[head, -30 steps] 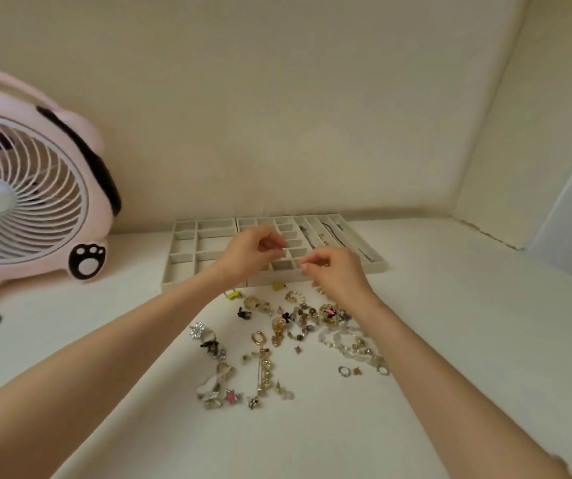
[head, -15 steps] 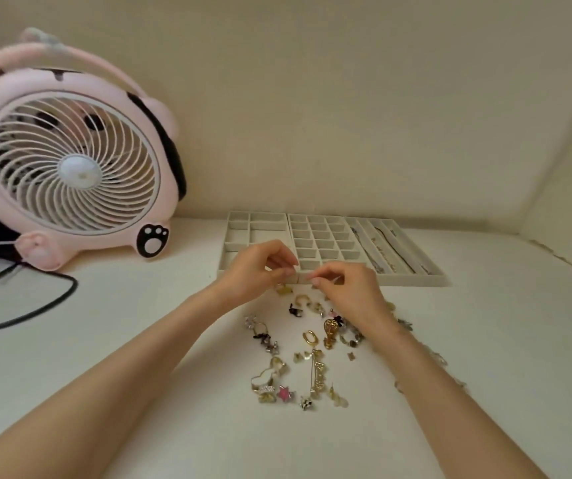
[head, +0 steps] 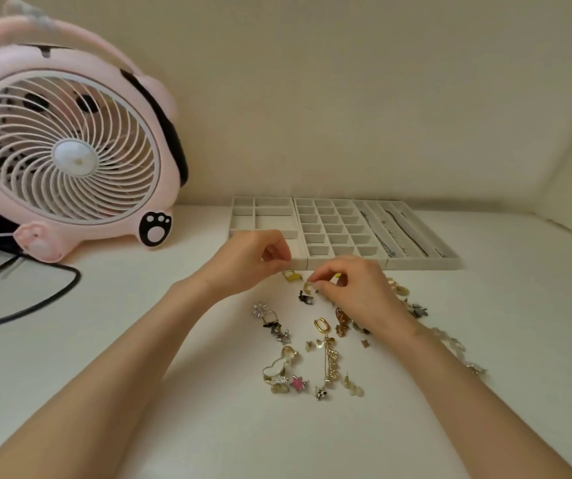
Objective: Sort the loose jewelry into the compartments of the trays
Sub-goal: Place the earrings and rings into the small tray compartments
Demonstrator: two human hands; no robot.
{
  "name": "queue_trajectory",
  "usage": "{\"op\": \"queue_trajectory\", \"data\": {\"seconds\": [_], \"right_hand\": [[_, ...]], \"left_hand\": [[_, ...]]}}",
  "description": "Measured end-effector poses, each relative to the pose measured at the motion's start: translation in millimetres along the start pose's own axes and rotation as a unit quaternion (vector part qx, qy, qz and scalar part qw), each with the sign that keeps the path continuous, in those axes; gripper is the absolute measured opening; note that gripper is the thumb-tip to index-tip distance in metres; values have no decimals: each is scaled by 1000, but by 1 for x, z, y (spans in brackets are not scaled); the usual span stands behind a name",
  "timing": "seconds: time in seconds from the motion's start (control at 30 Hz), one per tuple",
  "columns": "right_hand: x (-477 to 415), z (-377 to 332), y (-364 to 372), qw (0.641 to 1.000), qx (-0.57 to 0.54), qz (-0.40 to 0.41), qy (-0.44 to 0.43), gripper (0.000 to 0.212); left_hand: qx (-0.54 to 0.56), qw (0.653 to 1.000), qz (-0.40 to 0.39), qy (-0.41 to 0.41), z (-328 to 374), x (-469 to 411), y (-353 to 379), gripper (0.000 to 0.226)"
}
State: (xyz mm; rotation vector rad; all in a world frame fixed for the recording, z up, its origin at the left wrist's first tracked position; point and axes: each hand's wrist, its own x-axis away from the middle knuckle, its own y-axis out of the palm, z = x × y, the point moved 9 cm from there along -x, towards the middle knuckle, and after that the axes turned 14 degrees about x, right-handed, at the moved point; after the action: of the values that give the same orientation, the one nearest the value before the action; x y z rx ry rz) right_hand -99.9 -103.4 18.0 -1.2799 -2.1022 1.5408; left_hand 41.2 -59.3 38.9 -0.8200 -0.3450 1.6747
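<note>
Loose jewelry (head: pixel 332 363) lies scattered at lower centre of the frame, just in front of the compartment trays (head: pixel 422 263). The right hand (head: pixel 357 292) pinches a small gold piece (head: pixel 308 286). The left hand (head: pixel 246 261) has its fingertips pressed together; whether they hold anything, I cannot tell.

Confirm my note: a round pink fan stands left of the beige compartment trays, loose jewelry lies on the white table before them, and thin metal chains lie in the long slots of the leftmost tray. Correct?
One detail is wrong: the head view shows the thin metal chains in the long slots of the rightmost beige tray, not the leftmost. The rest stands.
</note>
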Motion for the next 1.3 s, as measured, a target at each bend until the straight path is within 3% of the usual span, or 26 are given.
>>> {"op": "queue_trajectory", "data": {"seconds": [0.27,0.7,0.83,1.07,1.3], "right_hand": [[-4,8,11,998,51,-32,9,11],[-2,1,17,997,45,-58,-11,10],[-1,0,13,997,4,-79,-12,17],[-6,51,-47,990,-54,75,109,11],[-4,73,-60,985,-31,76,152,14]], "left_hand": [[-94,996,8,-6,-7,1,-3,8],[-75,997,-28,17,-1,1,10,8],[-96,995,3,2,-9,0,1,9],[-91,995,36,-4,-12,-3,-7,11],[-99,992,72,-5,-25,-4,-13,12]]}}
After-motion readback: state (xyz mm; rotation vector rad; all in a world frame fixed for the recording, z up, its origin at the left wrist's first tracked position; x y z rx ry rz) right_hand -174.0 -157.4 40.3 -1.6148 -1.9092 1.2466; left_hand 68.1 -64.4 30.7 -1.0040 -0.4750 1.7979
